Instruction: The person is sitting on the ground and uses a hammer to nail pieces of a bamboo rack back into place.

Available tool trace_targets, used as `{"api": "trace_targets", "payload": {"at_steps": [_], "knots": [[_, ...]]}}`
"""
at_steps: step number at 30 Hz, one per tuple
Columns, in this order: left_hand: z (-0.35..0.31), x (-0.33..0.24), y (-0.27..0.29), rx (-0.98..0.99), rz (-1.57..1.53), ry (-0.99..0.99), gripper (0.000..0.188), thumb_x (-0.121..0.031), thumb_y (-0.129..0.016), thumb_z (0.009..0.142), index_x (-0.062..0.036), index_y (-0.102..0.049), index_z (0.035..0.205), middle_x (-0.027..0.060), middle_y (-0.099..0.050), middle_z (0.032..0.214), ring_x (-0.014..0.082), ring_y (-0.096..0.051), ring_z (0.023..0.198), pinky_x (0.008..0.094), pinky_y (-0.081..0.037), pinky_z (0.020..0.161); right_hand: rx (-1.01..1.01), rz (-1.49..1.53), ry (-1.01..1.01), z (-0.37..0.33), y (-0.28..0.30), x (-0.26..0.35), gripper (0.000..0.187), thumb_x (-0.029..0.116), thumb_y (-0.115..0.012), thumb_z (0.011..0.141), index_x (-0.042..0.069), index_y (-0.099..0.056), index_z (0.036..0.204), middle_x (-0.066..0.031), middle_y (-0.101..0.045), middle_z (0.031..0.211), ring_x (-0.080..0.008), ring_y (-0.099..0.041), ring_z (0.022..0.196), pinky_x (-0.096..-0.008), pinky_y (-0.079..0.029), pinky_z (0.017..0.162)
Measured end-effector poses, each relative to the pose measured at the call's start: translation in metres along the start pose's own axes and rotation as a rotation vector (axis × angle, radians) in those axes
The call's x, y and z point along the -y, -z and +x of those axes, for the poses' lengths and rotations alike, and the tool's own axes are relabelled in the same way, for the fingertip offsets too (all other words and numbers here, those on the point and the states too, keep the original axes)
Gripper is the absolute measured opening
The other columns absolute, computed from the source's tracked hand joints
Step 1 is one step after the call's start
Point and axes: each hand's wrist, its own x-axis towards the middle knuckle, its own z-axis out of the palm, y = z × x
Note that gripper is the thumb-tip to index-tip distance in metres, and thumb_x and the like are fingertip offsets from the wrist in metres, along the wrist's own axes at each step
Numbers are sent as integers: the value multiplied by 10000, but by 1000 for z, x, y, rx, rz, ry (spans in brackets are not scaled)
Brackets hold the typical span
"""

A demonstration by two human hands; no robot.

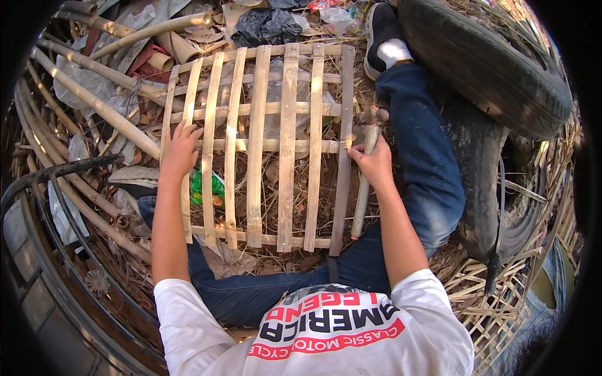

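A frame of pale bamboo slats (255, 147) lies in front of me, its long slats fixed across several thinner cross strips. My left hand (180, 150) grips its left side, fingers over the outer slats and the thumb hidden. At the opposite side, my right hand (375, 164) is closed around a hammer (362, 210), whose wooden handle points toward me and whose rusty head is at the far end. The thumb and fingertips of that hand touch or nearly touch the darker right-hand slat (345, 125). Whether a nail is pinched there is too small to tell.
Bamboo poles (103, 100) lie at the left, beside a black metal rack (37, 182). Old tyres (495, 69) stand at the right, near my outstretched leg (423, 150). A black plastic bag (266, 28) and other litter lie beyond the frame. Woven bamboo strips (483, 313) sit at lower right.
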Motion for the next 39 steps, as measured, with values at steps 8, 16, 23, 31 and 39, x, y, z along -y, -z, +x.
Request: {"api": "trace_targets", "payload": {"at_steps": [8, 16, 23, 31, 39], "knots": [[27, -191, 45, -260, -410, -258, 512, -222, -779, 728, -96, -616, 1197, 109, -566, 1313, 321, -427, 1347, 496, -284, 1136, -11, 15, 71, 1, 4, -6, 496, 115, -815, 722, -59, -550, 1103, -122, -717, 809, -245, -705, 754, -361, -541, 731], [61, -210, 22, -127, -92, -212, 396, -287, -802, 754, -102, -684, 1084, 115, -459, 1470, 329, -209, 1495, 596, -120, 1207, -15, -1, 29, -10, -3, 6, 607, 206, -885, 669, -24, -549, 1120, -96, -708, 765, -240, -702, 721, -370, -536, 709], [59, -211, 6, -165, -221, -176, 304, -221, -783, 779, -72, -694, 1029, 77, -518, 1396, 310, -299, 1461, 500, -401, 1098, -14, -10, 7, -11, -2, 7, 642, 153, -869, 690, -32, -516, 1193, -121, -723, 803, -253, -718, 755, -388, -549, 715], [57, -216, 4, -198, -170, -173, 309, -184, -775, 787, -38, -688, 1044, 76, -547, 1320, 309, -347, 1429, 376, -520, 996, 90, 159, -148, -11, 0, 10, 663, 73, -838, 722, -57, -463, 1252, -119, -698, 809, -198, -693, 708, -333, -549, 641], [57, -220, -4, -248, -159, -189, 337, -166, -770, 788, -42, -658, 1081, 81, -526, 1299, 340, -371, 1393, 410, -527, 974, 17, 152, 13, -14, -7, -9, 544, -46, -786, 745, -16, -484, 1196, -60, -645, 870, -123, -642, 685, -270, -517, 524]]}}
